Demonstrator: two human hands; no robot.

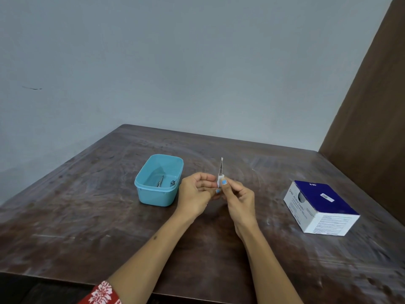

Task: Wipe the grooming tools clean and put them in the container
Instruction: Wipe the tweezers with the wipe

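Head view. Dark, scuffed wood forms the table (87,216), which is set into a corner against a pale blue-grey wall; a brown panel stands at 3 o'clock.

Tweezers (221,166) are held upright near the centre of the table, tip pointing to 12 o'clock. The lower end is hidden between the two hands. The left hand (197,194) is curled, and its fingertips meet the tool from 9 o'clock. The right hand (238,196) is closed in a pinch: a small white swab (219,180) is pressed round the shaft by a blue-nailed thumb. Whether the left hand grips the tool's base or only steadies it cannot be told.

The blue container (158,181) is placed at 9 o'clock of the hands, just beside the left hand. At least two small metal tools (160,182) are seen lying on its floor. A box of alcohol swabs (320,207) is placed well apart at 3 o'clock.

Step in hand, as judged: wiping of the tweezers.

1. The base should be held firmly by the left hand.
2. The swab should be kept folded round both arms of the tool.
3. The swab should be drawn from base to tip at 12 o'clock, so that residue is carried off the end.
4. The tweezers should then be laid in the container.
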